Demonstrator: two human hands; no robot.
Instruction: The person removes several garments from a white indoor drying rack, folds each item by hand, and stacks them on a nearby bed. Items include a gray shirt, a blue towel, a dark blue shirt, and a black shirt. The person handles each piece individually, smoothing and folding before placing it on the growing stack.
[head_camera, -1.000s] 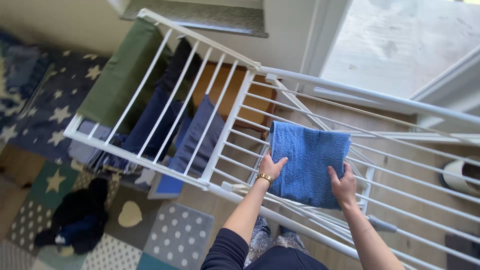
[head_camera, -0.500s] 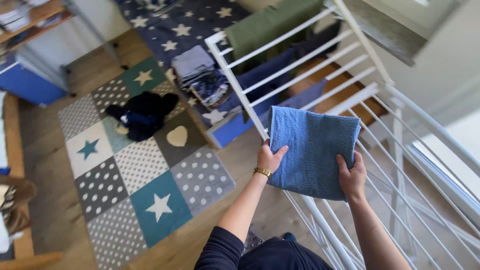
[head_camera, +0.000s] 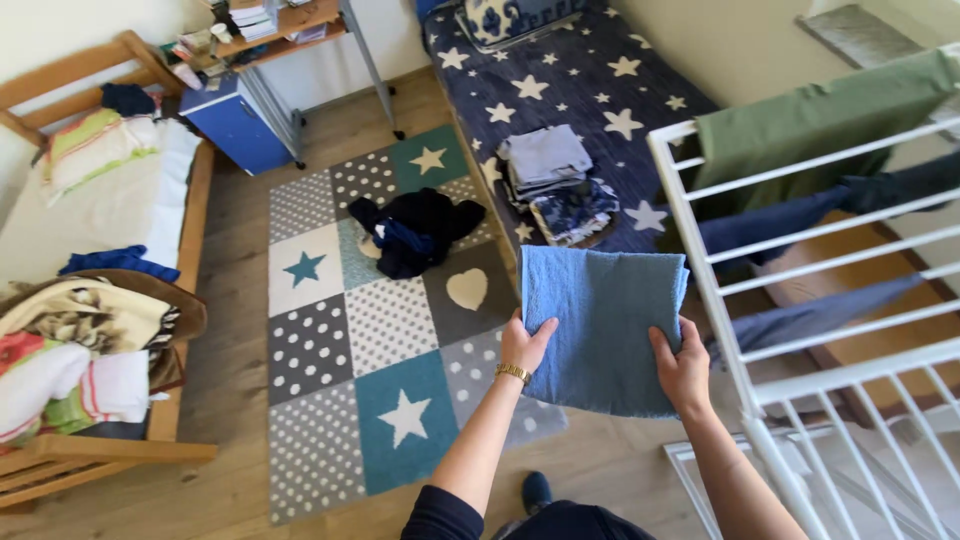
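Hands are gripping a folded blue terry towel in mid-air, just left of the white metal drying rack; left hand and right hand are each pinching a lower edge, fingers closed on it.

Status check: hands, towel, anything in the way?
Left hand and right hand both grip the folded blue towel, held in the air. Drying rack close at right, not touching. Patchwork rug below.
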